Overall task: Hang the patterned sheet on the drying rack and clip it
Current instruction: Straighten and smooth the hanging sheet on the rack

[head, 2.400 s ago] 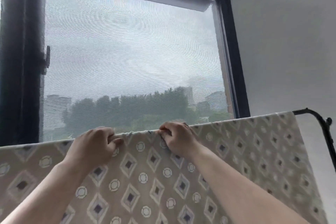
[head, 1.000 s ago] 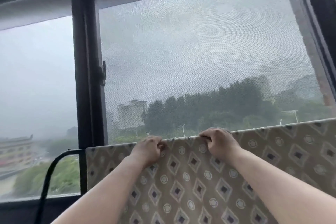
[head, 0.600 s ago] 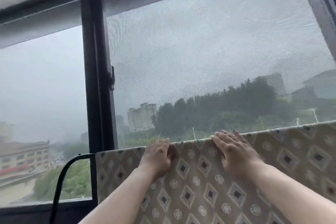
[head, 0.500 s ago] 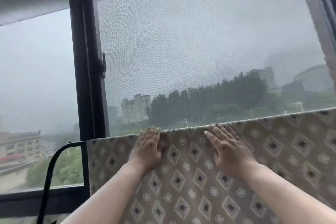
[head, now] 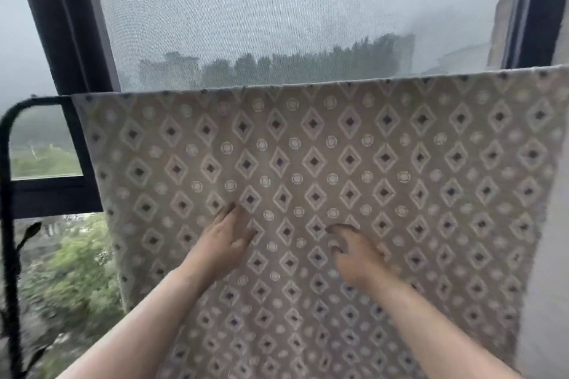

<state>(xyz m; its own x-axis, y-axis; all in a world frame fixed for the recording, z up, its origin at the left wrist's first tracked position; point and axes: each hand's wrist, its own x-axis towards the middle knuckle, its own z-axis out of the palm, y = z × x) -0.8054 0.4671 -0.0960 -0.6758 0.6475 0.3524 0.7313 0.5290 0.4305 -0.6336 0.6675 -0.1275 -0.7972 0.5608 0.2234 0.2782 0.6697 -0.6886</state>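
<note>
Below the rack bar (head: pixel 40 98), the left hand (head: pixel 222 244) and right hand (head: pixel 354 257) are smoothing the draped sheet (head: pixel 338 147) flat, each grip loose and holding nothing, probably readying it for clipping

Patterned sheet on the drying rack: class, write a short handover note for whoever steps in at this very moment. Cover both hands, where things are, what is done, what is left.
Left hand: open, fingers flat on the front of the sheet.
Right hand: open, fingers loosely bent near the sheet, holding nothing; blurred.
Sheet: draped over the top bar of the rack, hanging smooth.
Done: hanging.
Left: clip it to the bar; no clips are in view.
</note>
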